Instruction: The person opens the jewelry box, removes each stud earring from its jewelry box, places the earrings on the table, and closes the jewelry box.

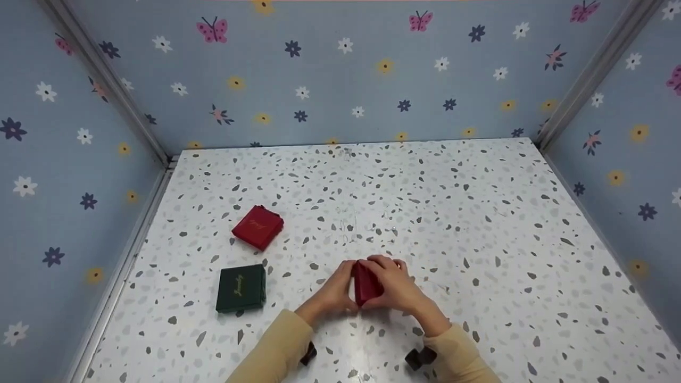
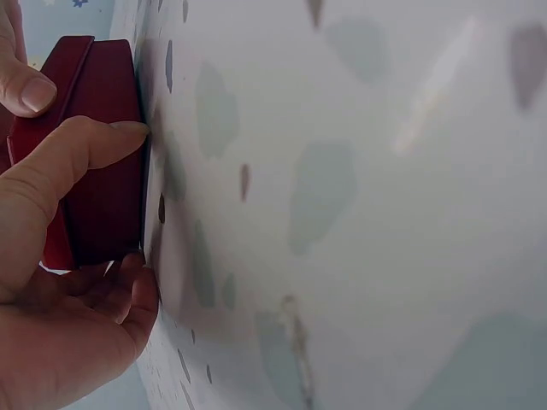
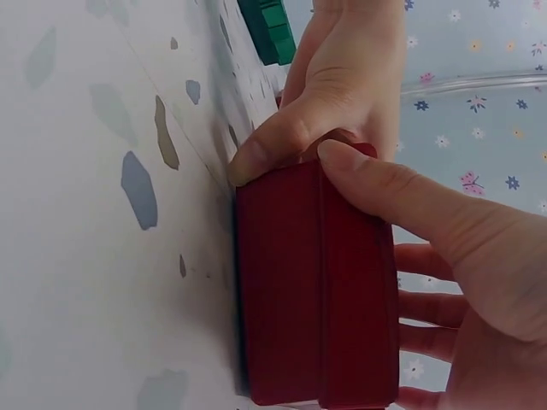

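A dark red jewelry box [image 1: 367, 284] sits on the speckled table between both hands, with a seam dividing its lid from its base. My left hand [image 1: 335, 290] grips the base, its thumb pressed along the near side and its fingers round the far end, low at the tabletop. From the right, my right hand [image 1: 398, 287] holds the lid, the thumb near the seam and the fingers spread across the other side. In the right wrist view the box [image 3: 316, 290] looks closed along its seam. Its inside is hidden.
To the left lies a second red box [image 1: 259, 227] with gold lettering, turned at an angle. Nearer me is a dark green box [image 1: 241, 288], also gold-lettered. Flowered panels [image 1: 340, 69] wall the table [image 1: 479, 213] at the back and both sides.
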Demonstrator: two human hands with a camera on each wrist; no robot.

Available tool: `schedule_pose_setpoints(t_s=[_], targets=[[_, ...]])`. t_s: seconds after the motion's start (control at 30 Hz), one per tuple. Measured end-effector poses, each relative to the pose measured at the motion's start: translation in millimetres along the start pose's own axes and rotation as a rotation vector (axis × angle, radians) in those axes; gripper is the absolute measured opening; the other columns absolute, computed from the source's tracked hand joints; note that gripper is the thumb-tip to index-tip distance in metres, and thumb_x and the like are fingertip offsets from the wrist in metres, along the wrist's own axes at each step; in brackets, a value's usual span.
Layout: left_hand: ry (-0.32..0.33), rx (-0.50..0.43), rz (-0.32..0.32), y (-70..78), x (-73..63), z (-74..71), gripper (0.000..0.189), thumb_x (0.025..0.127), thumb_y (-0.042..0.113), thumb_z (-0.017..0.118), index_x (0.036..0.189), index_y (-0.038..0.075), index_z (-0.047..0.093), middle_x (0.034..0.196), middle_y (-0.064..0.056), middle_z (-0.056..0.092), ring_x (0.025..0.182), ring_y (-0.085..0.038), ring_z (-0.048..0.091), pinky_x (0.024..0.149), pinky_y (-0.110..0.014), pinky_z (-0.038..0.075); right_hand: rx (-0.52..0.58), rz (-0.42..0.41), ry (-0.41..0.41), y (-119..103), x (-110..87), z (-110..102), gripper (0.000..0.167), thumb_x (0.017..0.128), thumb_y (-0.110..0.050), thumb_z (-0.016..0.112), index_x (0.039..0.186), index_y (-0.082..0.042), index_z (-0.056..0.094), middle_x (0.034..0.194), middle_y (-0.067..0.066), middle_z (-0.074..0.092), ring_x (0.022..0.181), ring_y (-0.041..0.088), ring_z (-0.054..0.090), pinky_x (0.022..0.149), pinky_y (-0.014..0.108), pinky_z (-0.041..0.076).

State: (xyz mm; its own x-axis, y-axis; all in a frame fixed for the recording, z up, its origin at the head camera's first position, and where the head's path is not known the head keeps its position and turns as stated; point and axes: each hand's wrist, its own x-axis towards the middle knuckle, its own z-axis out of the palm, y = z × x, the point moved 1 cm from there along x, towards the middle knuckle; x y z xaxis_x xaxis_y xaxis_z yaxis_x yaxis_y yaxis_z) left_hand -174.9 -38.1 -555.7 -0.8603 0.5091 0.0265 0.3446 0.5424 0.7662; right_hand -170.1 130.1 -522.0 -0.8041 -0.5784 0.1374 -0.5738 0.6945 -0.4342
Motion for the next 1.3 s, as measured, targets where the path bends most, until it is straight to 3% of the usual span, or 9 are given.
schedule_pose_setpoints(t_s=[0.47, 0.77, 1.3], targets=[[-0.010, 0.015, -0.009, -0.2, 1.6, -0.3, 0.092, 0.047, 0.000, 0.079, 0.125, -0.002, 0.030, 0.119, -0.012, 0.038, 0.111, -0.021, 0.040, 0.097, -0.030, 0.031, -0.055, -0.012, -0.004, 0, 2.2, 3, 0.087, 0.058, -0.044, 0.078, 0.129, -0.007, 0.044, 0.123, 0.013, 0.045, 0.112, 0.025, 0.041, 0.088, 0.047, 0.028], [-0.034, 0.061, 0.005, 1.2, 0.6, -1.3, 0.091, 0.052, 0.005, 0.080, 0.126, -0.003, 0.027, 0.119, -0.014, 0.036, 0.110, -0.023, 0.039, 0.097, -0.032, 0.032, -0.106, -0.052, -0.006, 4, 3.2, 8, 0.088, 0.057, -0.049, 0.076, 0.128, -0.006, 0.045, 0.121, 0.012, 0.047, 0.110, 0.023, 0.042, 0.086, 0.045, 0.030], [-0.035, 0.053, 0.021, 0.5, 0.5, -1.6, 0.093, 0.050, 0.003, 0.080, 0.126, -0.005, 0.027, 0.118, -0.015, 0.036, 0.110, -0.025, 0.039, 0.097, -0.033, 0.032, -0.077, -0.048, -0.010, 10, 2.0, 13, 0.087, 0.058, -0.050, 0.075, 0.129, -0.010, 0.045, 0.121, 0.009, 0.047, 0.111, 0.021, 0.042, 0.087, 0.044, 0.029]])
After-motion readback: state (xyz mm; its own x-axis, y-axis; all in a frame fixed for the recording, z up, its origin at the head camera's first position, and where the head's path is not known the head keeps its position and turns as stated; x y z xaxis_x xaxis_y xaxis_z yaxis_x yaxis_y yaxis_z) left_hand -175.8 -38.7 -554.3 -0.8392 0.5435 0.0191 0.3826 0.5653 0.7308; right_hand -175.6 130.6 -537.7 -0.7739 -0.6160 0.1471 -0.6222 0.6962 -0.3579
